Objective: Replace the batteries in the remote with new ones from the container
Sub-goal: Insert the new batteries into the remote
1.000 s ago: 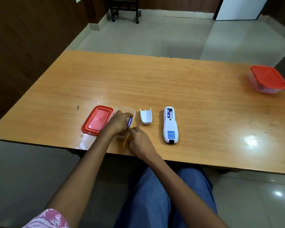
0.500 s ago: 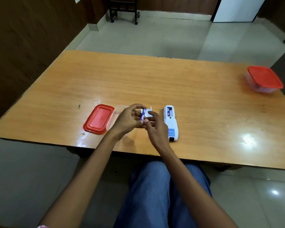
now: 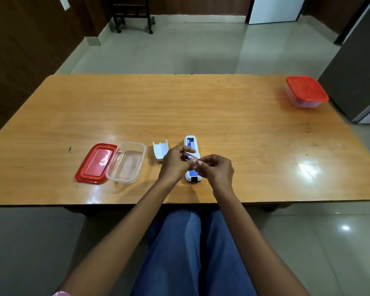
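The battery (image 3: 188, 157) is pinched in the left hand (image 3: 175, 165), above the remote (image 3: 192, 161), likely for orientation before insertion. The right hand (image 3: 217, 170) pinches near it; whether it touches the battery cannot be determined. The cover (image 3: 160, 151), container (image 3: 126, 161) and lid (image 3: 95, 163) lie left, clear.

remote (image 3: 192, 165) white | lid (image 3: 95, 163) red | container (image 3: 126, 161) clear | table (image 3: 222, 116) orange wood-grain

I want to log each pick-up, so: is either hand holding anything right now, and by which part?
The left hand pinches a small battery around its body, above the remote. The right hand meets it at the fingertips; whether it grips anything cannot be told.
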